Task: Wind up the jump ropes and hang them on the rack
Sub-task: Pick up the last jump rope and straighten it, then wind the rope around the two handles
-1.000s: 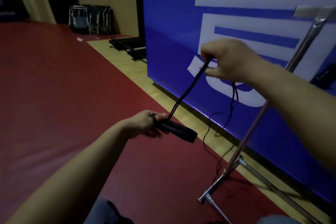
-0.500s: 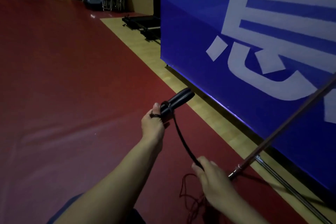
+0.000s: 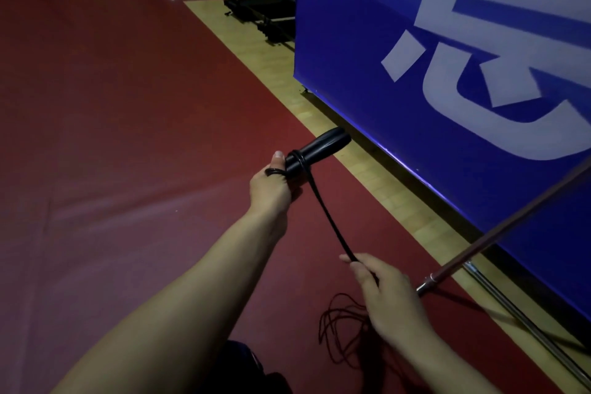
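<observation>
While the left hand [image 3: 271,184] grips the black cylindrical jump-rope handle [image 3: 318,150] out over the red floor mat [image 3: 112,137], the right hand [image 3: 388,294] has dropped from high on the right to low and near, pinching the thin black cord [image 3: 329,221] taut. A turn of cord now rings the handle's base and the left thumb, so winding has likely begun; loose cord lies heaped below. The slanted metal rack pole [image 3: 499,233] stands right, with nothing seen hanging on it.
</observation>
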`<act>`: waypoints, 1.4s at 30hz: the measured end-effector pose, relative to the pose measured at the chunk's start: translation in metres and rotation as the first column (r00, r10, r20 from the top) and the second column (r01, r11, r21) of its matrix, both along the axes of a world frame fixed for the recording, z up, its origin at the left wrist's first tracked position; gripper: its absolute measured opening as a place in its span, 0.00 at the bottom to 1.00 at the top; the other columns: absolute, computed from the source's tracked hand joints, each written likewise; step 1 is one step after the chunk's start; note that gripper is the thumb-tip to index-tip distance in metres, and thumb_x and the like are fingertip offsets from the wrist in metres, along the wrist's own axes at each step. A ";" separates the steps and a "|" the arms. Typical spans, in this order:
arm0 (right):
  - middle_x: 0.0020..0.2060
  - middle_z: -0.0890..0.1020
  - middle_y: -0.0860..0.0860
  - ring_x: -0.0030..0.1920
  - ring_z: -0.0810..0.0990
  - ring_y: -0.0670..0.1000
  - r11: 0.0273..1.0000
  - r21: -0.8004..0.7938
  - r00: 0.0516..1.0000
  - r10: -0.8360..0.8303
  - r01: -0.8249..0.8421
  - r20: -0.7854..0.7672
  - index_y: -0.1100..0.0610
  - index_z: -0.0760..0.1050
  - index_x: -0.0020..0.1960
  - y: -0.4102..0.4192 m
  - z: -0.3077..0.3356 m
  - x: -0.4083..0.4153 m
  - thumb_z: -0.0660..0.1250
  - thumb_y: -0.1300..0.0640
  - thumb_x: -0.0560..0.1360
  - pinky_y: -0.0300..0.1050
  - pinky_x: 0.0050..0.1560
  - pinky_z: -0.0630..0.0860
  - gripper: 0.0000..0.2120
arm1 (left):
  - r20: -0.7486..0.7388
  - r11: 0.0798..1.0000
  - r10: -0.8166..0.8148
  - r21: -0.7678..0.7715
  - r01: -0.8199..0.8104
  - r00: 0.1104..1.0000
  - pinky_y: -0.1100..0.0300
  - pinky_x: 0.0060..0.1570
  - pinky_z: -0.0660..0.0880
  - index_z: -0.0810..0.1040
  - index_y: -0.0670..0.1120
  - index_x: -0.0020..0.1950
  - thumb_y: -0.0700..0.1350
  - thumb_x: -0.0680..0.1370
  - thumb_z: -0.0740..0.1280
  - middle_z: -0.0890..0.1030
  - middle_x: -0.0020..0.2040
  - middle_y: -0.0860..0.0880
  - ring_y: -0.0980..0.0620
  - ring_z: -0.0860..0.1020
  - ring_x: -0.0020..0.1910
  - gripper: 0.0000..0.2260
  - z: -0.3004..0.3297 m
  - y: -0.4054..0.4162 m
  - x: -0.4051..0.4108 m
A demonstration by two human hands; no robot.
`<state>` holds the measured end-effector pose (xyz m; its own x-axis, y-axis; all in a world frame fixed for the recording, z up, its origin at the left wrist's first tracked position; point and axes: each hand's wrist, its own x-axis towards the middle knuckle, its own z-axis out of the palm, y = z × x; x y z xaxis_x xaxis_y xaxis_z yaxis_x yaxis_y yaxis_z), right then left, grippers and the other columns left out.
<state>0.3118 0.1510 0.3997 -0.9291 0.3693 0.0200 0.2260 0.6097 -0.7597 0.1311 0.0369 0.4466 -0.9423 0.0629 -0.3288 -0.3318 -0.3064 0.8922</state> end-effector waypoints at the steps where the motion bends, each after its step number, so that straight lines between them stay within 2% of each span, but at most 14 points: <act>1: 0.34 0.81 0.37 0.37 0.79 0.35 0.997 0.074 0.999 -0.019 0.021 -0.036 0.43 0.81 0.54 0.002 -0.002 0.000 0.63 0.56 0.80 0.29 0.37 0.71 0.11 | 0.007 1.000 -0.006 0.003 0.006 1.000 0.55 0.45 0.78 0.79 0.48 0.52 0.55 0.83 0.61 0.84 0.54 0.42 0.45 0.84 0.51 0.12 0.000 0.001 0.001; 6: 0.32 0.82 0.48 0.26 0.80 0.43 0.984 0.058 0.985 -0.164 0.167 -0.048 0.49 0.70 0.56 0.005 0.000 -0.001 0.56 0.61 0.82 0.40 0.27 0.74 0.09 | 0.011 0.999 -0.034 0.009 0.034 0.999 0.54 0.48 0.78 0.78 0.48 0.50 0.54 0.83 0.61 0.85 0.48 0.46 0.50 0.85 0.41 0.11 0.003 0.002 0.008; 9: 0.38 0.83 0.44 0.30 0.80 0.50 0.937 -0.133 0.945 -0.328 0.323 -0.012 0.48 0.67 0.55 0.015 0.006 -0.011 0.55 0.61 0.82 0.47 0.34 0.77 0.08 | -0.036 0.998 -0.066 0.014 0.066 0.997 0.56 0.43 0.78 0.78 0.48 0.50 0.53 0.83 0.60 0.84 0.45 0.48 0.51 0.84 0.39 0.12 0.005 0.006 0.013; 12: 0.32 0.80 0.46 0.35 0.76 0.50 0.905 -0.149 0.914 -0.406 0.398 -0.027 0.49 0.75 0.50 0.029 0.014 -0.017 0.58 0.56 0.82 0.45 0.38 0.71 0.08 | -0.026 0.996 -0.073 0.051 0.074 0.997 0.58 0.38 0.77 0.79 0.47 0.52 0.54 0.84 0.59 0.85 0.46 0.46 0.50 0.85 0.40 0.14 0.008 0.009 0.015; 16: 0.45 0.79 0.43 0.48 0.76 0.44 0.975 -0.144 0.982 -0.180 0.169 -0.064 0.48 0.78 0.58 0.021 0.033 -0.008 0.57 0.57 0.81 0.41 0.49 0.71 0.13 | 0.030 0.990 0.027 0.137 -0.031 0.999 0.60 0.35 0.77 0.77 0.47 0.53 0.53 0.84 0.59 0.85 0.42 0.48 0.52 0.85 0.37 0.12 0.023 0.007 0.009; 18: 0.51 0.77 0.43 0.55 0.73 0.45 1.000 0.015 0.998 -0.004 0.005 -0.064 0.49 0.76 0.62 0.013 0.037 -0.001 0.56 0.61 0.81 0.40 0.57 0.68 0.16 | 0.031 0.986 0.053 0.159 -0.057 0.998 0.61 0.34 0.77 0.77 0.48 0.53 0.54 0.84 0.59 0.85 0.42 0.49 0.54 0.84 0.34 0.12 0.040 0.007 0.006; 20: 0.48 0.78 0.45 0.51 0.76 0.45 0.977 0.156 0.989 0.137 -0.143 0.050 0.47 0.76 0.57 0.009 0.036 -0.001 0.58 0.62 0.80 0.41 0.54 0.71 0.14 | -0.001 0.984 0.016 0.178 -0.016 1.000 0.63 0.31 0.76 0.77 0.48 0.54 0.54 0.84 0.58 0.86 0.40 0.49 0.54 0.84 0.35 0.13 0.065 0.012 0.006; 23: 0.43 0.79 0.52 0.32 0.80 0.49 0.983 -0.173 0.968 0.103 -0.064 0.228 0.54 0.73 0.53 0.002 0.044 -0.017 0.56 0.59 0.82 0.46 0.32 0.78 0.07 | -0.095 0.975 -0.092 0.194 0.109 0.991 0.65 0.30 0.75 0.78 0.47 0.56 0.54 0.84 0.58 0.86 0.43 0.48 0.53 0.84 0.38 0.14 0.112 0.024 0.014; 26: 0.46 0.78 0.56 0.26 0.78 0.56 0.725 -0.644 0.944 -0.027 0.245 0.329 0.59 0.75 0.57 0.008 0.056 -0.044 0.57 0.55 0.83 0.43 0.25 0.75 0.11 | -0.140 0.955 -0.137 0.244 0.168 0.981 0.64 0.29 0.77 0.78 0.45 0.56 0.53 0.84 0.59 0.85 0.44 0.45 0.51 0.84 0.38 0.14 0.157 0.031 0.026; 30: 0.37 0.79 0.55 0.20 0.73 0.51 0.623 -0.704 0.906 -0.417 0.342 0.071 0.60 0.76 0.58 0.023 0.090 -0.072 0.53 0.58 0.83 0.36 0.20 0.68 0.14 | -0.181 0.953 -0.141 0.242 0.183 0.973 0.60 0.36 0.76 0.77 0.45 0.52 0.53 0.84 0.58 0.85 0.40 0.45 0.48 0.81 0.40 0.14 0.195 0.023 0.033; 33: 0.39 0.79 0.52 0.31 0.77 0.52 0.680 -0.578 0.644 -0.697 0.452 -0.317 0.50 0.80 0.51 0.044 0.137 -0.070 0.57 0.59 0.80 0.41 0.29 0.77 0.13 | -0.153 0.972 -0.052 0.218 0.085 0.987 0.60 0.34 0.72 0.77 0.48 0.47 0.54 0.84 0.58 0.84 0.37 0.48 0.49 0.80 0.39 0.14 0.213 0.004 0.025; 36: 0.42 0.80 0.48 0.43 0.78 0.52 0.843 -0.352 0.491 -0.526 0.406 -0.694 0.43 0.79 0.47 0.047 0.174 -0.041 0.60 0.54 0.75 0.50 0.43 0.77 0.10 | -0.094 0.976 0.020 0.218 0.001 0.995 0.60 0.33 0.73 0.75 0.51 0.46 0.52 0.84 0.58 0.83 0.39 0.50 0.53 0.82 0.36 0.11 0.223 -0.017 0.010; 39: 0.38 0.73 0.49 0.42 0.71 0.52 0.938 0.176 0.579 -0.031 0.298 -0.815 0.54 0.80 0.55 0.022 0.171 -0.012 0.54 0.52 0.79 0.38 0.45 0.66 0.17 | -0.072 0.966 0.027 0.259 -0.007 0.997 0.61 0.34 0.73 0.77 0.50 0.52 0.51 0.85 0.56 0.84 0.42 0.50 0.53 0.81 0.37 0.12 0.233 -0.028 -0.003; 42: 0.39 0.71 0.43 0.42 0.67 0.48 0.871 0.438 0.748 0.138 0.220 -0.649 0.55 0.81 0.58 0.003 0.127 -0.010 0.51 0.46 0.83 0.32 0.45 0.64 0.22 | -0.118 0.970 -0.017 0.240 0.045 0.993 0.64 0.29 0.73 0.78 0.48 0.58 0.52 0.85 0.56 0.86 0.44 0.49 0.54 0.82 0.38 0.14 0.244 -0.029 -0.009</act>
<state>0.3014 0.1544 0.5270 -0.6016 0.1844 0.7772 -0.1723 0.9201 -0.3517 0.1222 0.0081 0.6908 -0.9691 0.1568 -0.1904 -0.2445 -0.5093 0.8251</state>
